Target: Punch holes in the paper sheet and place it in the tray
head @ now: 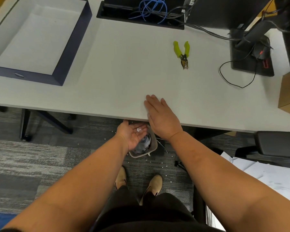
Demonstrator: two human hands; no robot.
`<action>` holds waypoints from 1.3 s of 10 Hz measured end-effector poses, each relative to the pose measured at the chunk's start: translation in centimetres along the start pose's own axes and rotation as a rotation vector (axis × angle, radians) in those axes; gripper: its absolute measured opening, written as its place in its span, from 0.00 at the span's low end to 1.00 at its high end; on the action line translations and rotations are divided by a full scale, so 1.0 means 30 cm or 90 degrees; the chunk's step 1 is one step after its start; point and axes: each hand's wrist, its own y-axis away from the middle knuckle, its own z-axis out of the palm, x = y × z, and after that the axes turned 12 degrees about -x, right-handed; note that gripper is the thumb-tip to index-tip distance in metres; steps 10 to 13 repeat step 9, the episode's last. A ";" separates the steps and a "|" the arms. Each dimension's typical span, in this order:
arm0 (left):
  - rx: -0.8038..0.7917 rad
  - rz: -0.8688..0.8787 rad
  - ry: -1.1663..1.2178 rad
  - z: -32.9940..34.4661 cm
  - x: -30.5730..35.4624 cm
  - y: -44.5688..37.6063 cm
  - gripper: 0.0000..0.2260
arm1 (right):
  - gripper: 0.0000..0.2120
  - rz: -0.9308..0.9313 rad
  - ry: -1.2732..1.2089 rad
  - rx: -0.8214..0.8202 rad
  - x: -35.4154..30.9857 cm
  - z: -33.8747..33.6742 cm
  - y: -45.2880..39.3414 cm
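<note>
At the desk's near edge, 6 o'clock: paper chads swept into a cupped palm.

Right hand (159, 114) lies flat on the desk (117, 69), fingers straight and together, placed to push chads off the edge. Left hand (132, 133) waits palm-up just below the edge, fingers loosely curled and gripping nothing, with white chads (139, 130) in it, directly above the waste bin (153, 144), which holds crumpled paper. Hole punch (182, 54) rests unheld at 1 o'clock, handles apart. Tray (74, 41) at 10 o'clock holds the paper sheet (35, 41) flat inside; judged, only clean-up remains.
</note>
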 end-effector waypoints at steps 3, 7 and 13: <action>0.077 -0.037 -0.066 -0.039 -0.029 -0.078 0.35 | 0.23 -0.004 0.098 0.037 0.010 0.036 0.017; 0.076 -0.094 -0.117 -0.082 -0.078 -0.236 0.32 | 0.22 -0.031 0.150 0.214 0.025 0.111 -0.002; 0.111 -0.060 -0.131 -0.099 -0.099 -0.287 0.26 | 0.21 -0.034 0.178 0.257 0.027 0.119 -0.009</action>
